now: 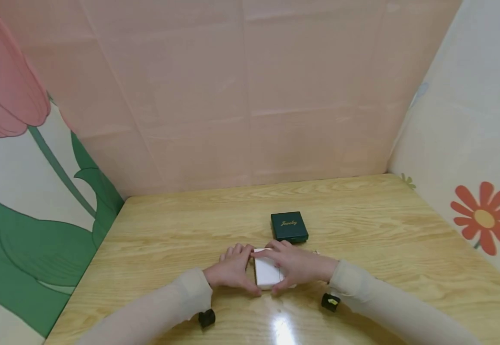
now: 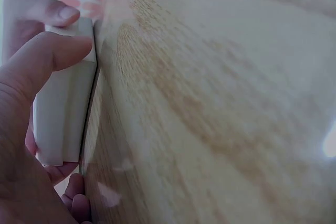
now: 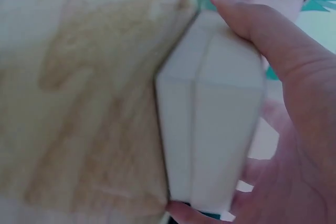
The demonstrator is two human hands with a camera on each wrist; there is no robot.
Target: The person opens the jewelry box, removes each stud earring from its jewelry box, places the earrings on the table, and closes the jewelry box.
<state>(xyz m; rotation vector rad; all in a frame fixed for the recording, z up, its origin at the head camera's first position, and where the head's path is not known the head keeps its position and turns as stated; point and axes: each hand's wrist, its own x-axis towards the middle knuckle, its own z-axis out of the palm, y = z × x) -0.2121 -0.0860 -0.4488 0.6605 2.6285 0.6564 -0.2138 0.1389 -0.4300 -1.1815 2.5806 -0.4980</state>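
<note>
A white box (image 1: 266,274) rests on the wooden table between my two hands, a seam running along its sides in both wrist views. My left hand (image 1: 231,271) holds its left end, thumb (image 2: 68,51) against the near side and fingers around toward the far side. From the right, my right hand (image 1: 298,265) grips the same box across its width, thumb (image 3: 262,24) at the near side. That hand hides much of the box's right part in the head view. Just beyond lies a dark green box (image 1: 286,233) with gold "Jewelry" lettering.
A small shiny item (image 1: 316,252), too small to identify, lies behind my right wrist. The wooden table (image 1: 181,225) ends at a pink backdrop (image 1: 241,120), with flower-printed cloth at either side. Light glares off the table's near part.
</note>
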